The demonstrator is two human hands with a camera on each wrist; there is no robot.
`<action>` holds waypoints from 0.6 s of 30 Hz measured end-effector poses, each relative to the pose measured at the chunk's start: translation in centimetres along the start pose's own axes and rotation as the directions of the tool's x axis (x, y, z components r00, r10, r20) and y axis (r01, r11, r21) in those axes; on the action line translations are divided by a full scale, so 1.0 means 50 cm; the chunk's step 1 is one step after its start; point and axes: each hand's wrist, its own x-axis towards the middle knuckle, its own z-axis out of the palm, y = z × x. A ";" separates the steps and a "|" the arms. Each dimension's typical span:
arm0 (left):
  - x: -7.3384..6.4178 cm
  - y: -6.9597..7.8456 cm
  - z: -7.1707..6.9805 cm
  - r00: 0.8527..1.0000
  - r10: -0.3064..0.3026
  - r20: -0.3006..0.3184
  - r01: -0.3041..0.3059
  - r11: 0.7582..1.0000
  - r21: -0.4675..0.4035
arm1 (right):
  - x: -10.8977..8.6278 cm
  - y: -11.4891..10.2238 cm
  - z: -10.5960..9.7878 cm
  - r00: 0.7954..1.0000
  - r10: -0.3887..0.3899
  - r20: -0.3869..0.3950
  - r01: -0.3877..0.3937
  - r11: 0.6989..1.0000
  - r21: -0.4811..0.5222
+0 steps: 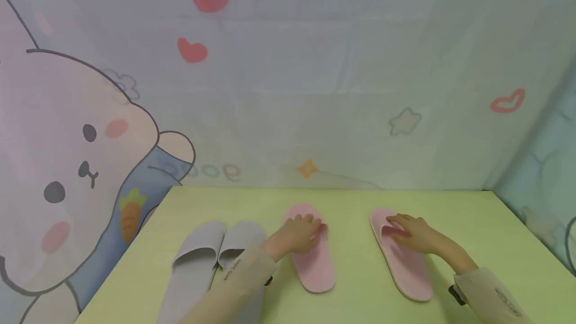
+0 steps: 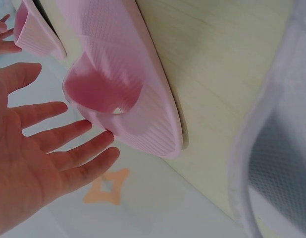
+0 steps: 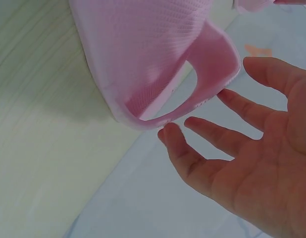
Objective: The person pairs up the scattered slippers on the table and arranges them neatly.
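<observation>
Two pink slippers lie apart on the table, toes toward the far edge. Over the strap of the left pink slipper [image 1: 315, 271] is my left hand [image 1: 296, 235]. In the left wrist view its fingers are spread and fairly straight beside the strap, and the fingertips appear close to it. My right hand [image 1: 418, 234] reaches over the strap of the right pink slipper [image 1: 411, 276]. The right wrist view shows loosely bent fingers along the strap's opening, the fingertips at its rim; whether they touch cannot be told. Neither hand grips a slipper.
A pair of grey slippers [image 1: 198, 241] stands side by side at the left, partly behind my left sleeve [image 1: 243, 279]. The yellow-green table [image 1: 360, 274] ends at a printed cloth backdrop [image 1: 342, 89], with another cloth at the right.
</observation>
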 end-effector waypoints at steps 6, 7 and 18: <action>0.002 0.009 -0.006 1.000 -0.017 0.019 0.017 0.999 0.029 | -0.002 -0.002 -0.001 1.000 0.012 0.019 -0.013 0.999 0.033; 0.001 0.009 -0.007 1.000 -0.018 0.021 0.017 0.999 0.032 | -0.002 -0.002 0.000 1.000 0.012 0.018 -0.013 0.999 0.036; -0.010 0.006 -0.017 1.000 0.016 0.007 -0.016 1.000 0.005 | -0.007 -0.022 0.009 1.000 -0.007 0.015 0.006 0.999 0.032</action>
